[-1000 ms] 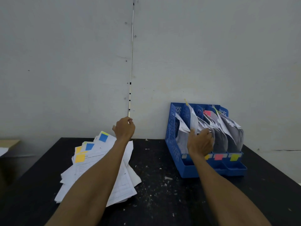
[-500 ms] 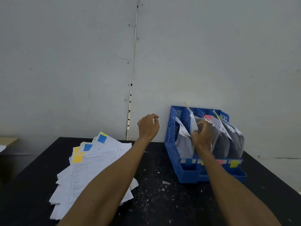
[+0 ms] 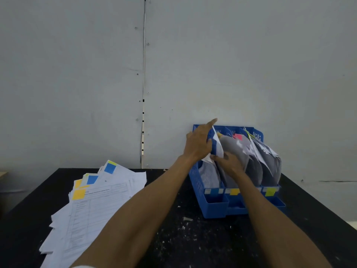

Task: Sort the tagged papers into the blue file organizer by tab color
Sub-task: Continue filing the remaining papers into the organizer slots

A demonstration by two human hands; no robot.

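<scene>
The blue file organizer [image 3: 214,207] stands at the back right of the black table, its slots full of curled papers. Colour labels mark its front: blue [image 3: 209,191], yellow [image 3: 234,191] and green [image 3: 270,191]. My left hand [image 3: 199,144] lies against a white sheet [image 3: 218,147] in the leftmost slot, index finger straight up along its top edge. My right hand [image 3: 228,163] reaches in just right of that sheet and pinches its lower part, thumb in front and fingers hidden behind. A loose stack of tagged papers [image 3: 96,206] with yellow and blue tabs lies at the left.
A grey wall with a vertical seam rises right behind the table. A pink tab [image 3: 238,136] sticks up from the papers in a middle slot. White scraps speckle the black tabletop [image 3: 183,238] in front of the organizer.
My left hand has swung right from above the paper stack to the organizer's left slot and now touches the sheet. My right hand has sunk lower among the papers.
</scene>
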